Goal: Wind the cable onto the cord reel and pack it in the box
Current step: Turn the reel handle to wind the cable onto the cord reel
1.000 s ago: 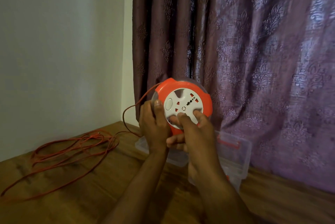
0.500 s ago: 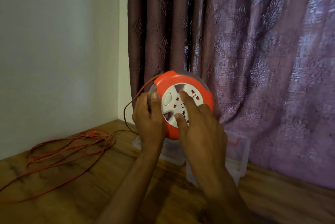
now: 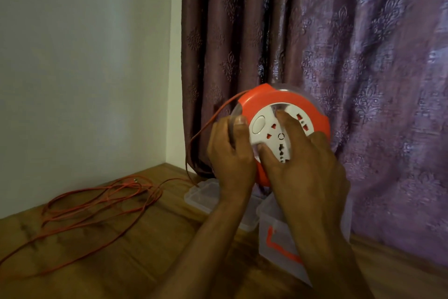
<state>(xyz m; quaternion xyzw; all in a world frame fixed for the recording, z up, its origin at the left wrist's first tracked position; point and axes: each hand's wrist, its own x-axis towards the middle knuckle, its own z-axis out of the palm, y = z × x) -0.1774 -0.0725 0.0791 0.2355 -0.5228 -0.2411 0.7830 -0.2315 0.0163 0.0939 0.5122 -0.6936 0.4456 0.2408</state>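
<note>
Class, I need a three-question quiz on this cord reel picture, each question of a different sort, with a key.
1. True or false: all the cable is wound onto the reel.
2. Which hand grips the reel's rim? A) left hand B) right hand
3. Fill in: the clear box stands on the ___ table.

Key
1. False: loose loops lie on the table.
2. A; the right hand's fingers rest on the white socket face.
3. wooden

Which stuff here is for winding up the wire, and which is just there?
For the job: cord reel, orange cable, clear box, its lid, left hand, right hand.
Just there: curtain, wall, wooden floor.
</note>
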